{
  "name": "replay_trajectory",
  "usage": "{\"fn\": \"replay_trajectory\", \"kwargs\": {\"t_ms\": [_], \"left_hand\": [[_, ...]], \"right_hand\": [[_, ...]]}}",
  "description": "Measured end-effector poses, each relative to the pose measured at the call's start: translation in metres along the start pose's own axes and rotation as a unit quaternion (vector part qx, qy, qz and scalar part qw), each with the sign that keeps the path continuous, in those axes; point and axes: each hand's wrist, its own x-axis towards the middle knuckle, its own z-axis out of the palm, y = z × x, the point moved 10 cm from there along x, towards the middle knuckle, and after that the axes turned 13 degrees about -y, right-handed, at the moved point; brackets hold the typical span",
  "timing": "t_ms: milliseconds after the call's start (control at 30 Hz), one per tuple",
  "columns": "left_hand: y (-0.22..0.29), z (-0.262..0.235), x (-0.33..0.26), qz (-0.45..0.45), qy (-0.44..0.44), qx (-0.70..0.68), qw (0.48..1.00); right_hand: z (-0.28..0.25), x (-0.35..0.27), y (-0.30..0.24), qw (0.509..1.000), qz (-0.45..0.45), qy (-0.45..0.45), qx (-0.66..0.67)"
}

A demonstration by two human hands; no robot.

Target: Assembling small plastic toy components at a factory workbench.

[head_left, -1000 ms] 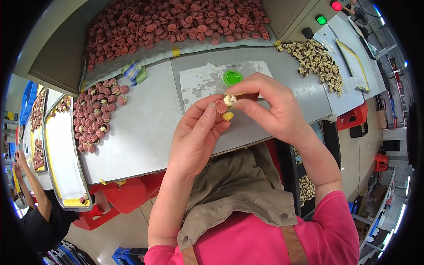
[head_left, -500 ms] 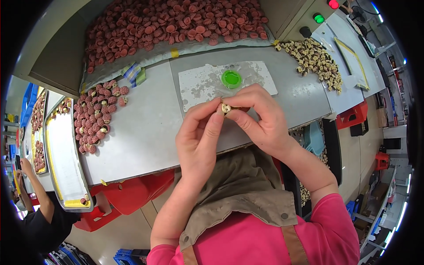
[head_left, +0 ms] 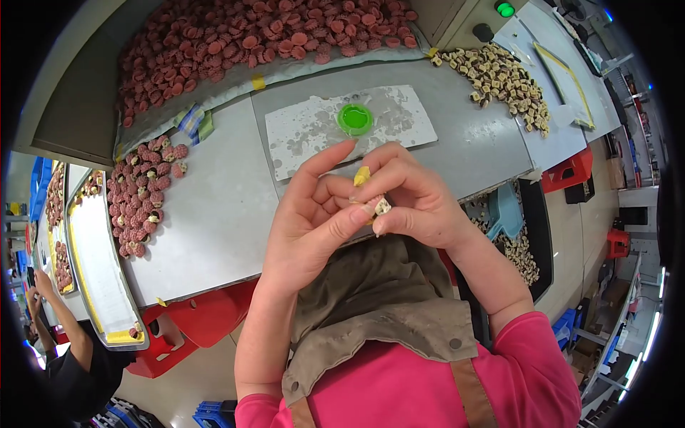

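In front of my apron, both hands meet around a small cream-and-dark cube-like piece (head_left: 383, 207). My right hand (head_left: 421, 200) pinches it between thumb and curled fingers. My left hand (head_left: 307, 221) has its thumb pressed against the piece, with the forefinger raised and the other fingers curled behind. A small yellow thing (head_left: 362, 175) shows at my right fingertips; its kind is unclear. Just beyond the hands, a green round dish (head_left: 354, 119) sits on a white, stained board (head_left: 300, 132). The fingers partly hide what they hold.
Hollow red raspberry-like shells (head_left: 285, 36) fill the far bay. Filled raspberry-like pieces (head_left: 139, 196) lie at left, beside a yellow-edged tray (head_left: 103, 242). Cream-and-dark cubes (head_left: 499, 78) are heaped at right. A black bin (head_left: 539, 235) holds a blue scoop (head_left: 508, 214). Another person's arm (head_left: 68, 314) shows at far left.
My hands have come nearer my body, and the cream-and-dark piece has turned and lowered with them. My left forefinger has lifted off. The yellow thing has come into sight.
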Motion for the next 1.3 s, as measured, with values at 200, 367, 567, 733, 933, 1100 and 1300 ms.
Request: {"fn": "replay_trajectory", "kwargs": {"t_ms": [200, 367, 567, 733, 933, 1100, 1300], "left_hand": [[-0.003, 0.001, 0.001, -0.008, 0.012, 0.025, 1.0], [-0.005, -0.001, 0.001, -0.033, 0.019, -0.03, 0.999], [0.0, 0.014, 0.006, -0.079, -0.012, 0.067, 0.995], [-0.011, 0.006, -0.001, -0.088, 0.041, -0.032, 0.995], [-0.014, 0.006, 0.001, -0.077, 0.038, -0.024, 0.996], [-0.01, 0.001, 0.0, -0.065, 0.057, -0.014, 0.996], [0.033, -0.029, -0.047, -0.098, 0.12, 0.07, 0.985]], "right_hand": [[-0.003, -0.003, -0.003, 0.999, -0.023, 0.019, -0.038], [-0.002, -0.009, -0.013, 0.989, -0.042, 0.037, -0.137], [0.006, -0.007, -0.03, 0.972, -0.065, 0.041, -0.222], [0.001, -0.009, -0.027, 0.967, -0.048, 0.073, -0.241], [-0.003, -0.01, -0.025, 0.963, -0.048, 0.067, -0.256], [-0.001, -0.004, -0.02, 0.976, -0.025, 0.054, -0.212], [0.019, 0.005, -0.013, 0.965, 0.025, 0.08, -0.249]]}}
